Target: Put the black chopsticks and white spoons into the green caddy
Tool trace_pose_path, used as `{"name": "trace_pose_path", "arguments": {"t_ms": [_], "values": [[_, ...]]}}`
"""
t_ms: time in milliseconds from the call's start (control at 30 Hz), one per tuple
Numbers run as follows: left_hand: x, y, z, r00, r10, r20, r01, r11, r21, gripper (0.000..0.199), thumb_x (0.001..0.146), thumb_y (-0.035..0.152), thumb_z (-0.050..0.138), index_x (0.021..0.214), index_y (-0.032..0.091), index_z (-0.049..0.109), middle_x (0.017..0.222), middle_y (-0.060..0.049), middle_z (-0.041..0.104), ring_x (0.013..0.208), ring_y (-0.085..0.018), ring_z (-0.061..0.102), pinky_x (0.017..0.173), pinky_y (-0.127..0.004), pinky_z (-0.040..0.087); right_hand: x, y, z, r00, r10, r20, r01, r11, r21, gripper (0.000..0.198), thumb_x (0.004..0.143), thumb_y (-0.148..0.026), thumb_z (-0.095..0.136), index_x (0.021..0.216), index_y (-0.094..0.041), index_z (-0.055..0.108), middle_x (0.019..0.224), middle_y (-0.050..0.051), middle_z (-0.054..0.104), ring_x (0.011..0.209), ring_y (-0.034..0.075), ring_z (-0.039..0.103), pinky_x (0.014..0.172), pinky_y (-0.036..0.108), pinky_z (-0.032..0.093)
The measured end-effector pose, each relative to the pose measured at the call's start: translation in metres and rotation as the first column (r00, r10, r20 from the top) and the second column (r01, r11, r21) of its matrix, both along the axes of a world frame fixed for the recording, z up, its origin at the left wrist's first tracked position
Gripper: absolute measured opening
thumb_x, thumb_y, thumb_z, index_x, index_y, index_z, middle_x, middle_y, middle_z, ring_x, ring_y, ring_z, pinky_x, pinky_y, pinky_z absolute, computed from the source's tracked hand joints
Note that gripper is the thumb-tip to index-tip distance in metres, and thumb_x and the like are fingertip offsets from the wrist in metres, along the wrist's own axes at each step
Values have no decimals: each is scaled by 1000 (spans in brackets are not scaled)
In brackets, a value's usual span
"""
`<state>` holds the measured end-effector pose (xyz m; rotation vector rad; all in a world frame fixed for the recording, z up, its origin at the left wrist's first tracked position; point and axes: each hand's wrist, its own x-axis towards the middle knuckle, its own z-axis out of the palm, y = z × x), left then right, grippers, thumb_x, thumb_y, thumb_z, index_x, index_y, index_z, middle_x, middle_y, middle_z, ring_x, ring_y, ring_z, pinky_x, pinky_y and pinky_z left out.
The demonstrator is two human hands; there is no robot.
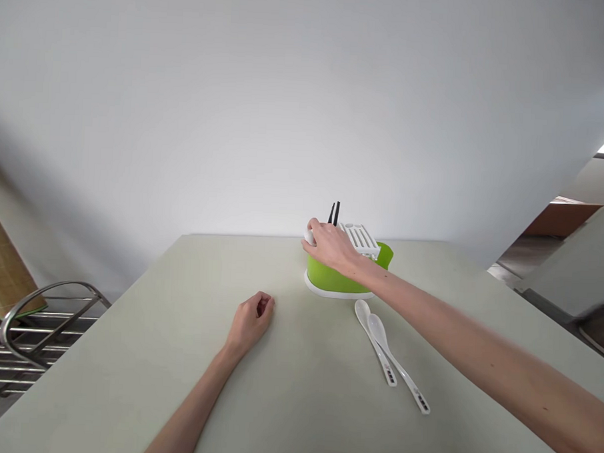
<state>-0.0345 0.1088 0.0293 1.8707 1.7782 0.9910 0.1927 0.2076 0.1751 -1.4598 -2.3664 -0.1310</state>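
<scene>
Resting the loosely closed left hand on the table, bent the right hand over the green utensil holder near the wall; could not tell whether clasping anything. Judged the holder light and stiff, best held by its sides, and the 2 spoons before it slippery, perhaps brittle.

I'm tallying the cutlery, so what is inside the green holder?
Dark sticks stick up behind the right hand, seemingly from the green holder; their lower ends are hidden. The slotted white top shows, but the hand and the holder itself cover whatever lies below.
</scene>
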Motion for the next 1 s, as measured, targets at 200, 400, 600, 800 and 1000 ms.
{"name": "trace_pose_path", "arguments": {"t_ms": [200,400,600,800,1000], "values": [[1,-1,2,1000,5,-5,-5,1000,1,33,97,50,46,83,24,59,72,0,62,66,-17,53,63,-30,40,46,-31,8,971,138,-194,-132,990,44,16,100,-26,51,112,-23,60,85,2,76,77,20,69,72,30,45],[5,-2,5,999,5,-33,-6,1000,-1,31,96,49,47,82,24,60,73,0,63,67,-18,54,64,-30,41,110,-74,-8,960,153,-233,-158,988,-2,19,99,-33,48,101,-27,66,81,0,76,66,18,66,68,32,46],[10,-1,8,998,23,-59,-22,1000,11,31,94,49,48,80,24,61,70,1,62,65,-18,54,64,-30,41,162,-94,-51,997,81,-14,-82,969,-231,21,99,-37,49,91,-28,67,88,1,78,70,21,68,65,33,43],[11,0,7,997,27,-65,-27,1000,5,31,95,50,49,82,24,61,72,1,64,66,-17,54,65,-29,42,178,-94,-102,996,-70,-55,39,895,-444,32,92,-50,61,112,-26,67,114,8,76,89,27,72,72,36,48],[10,2,6,995,35,-89,-33,999,17,32,95,50,49,82,24,62,70,1,62,66,-17,54,64,-29,41,166,-83,-134,940,-271,-206,106,808,-579,24,87,-43,66,101,-23,67,110,8,77,96,26,73,74,32,51]]}}
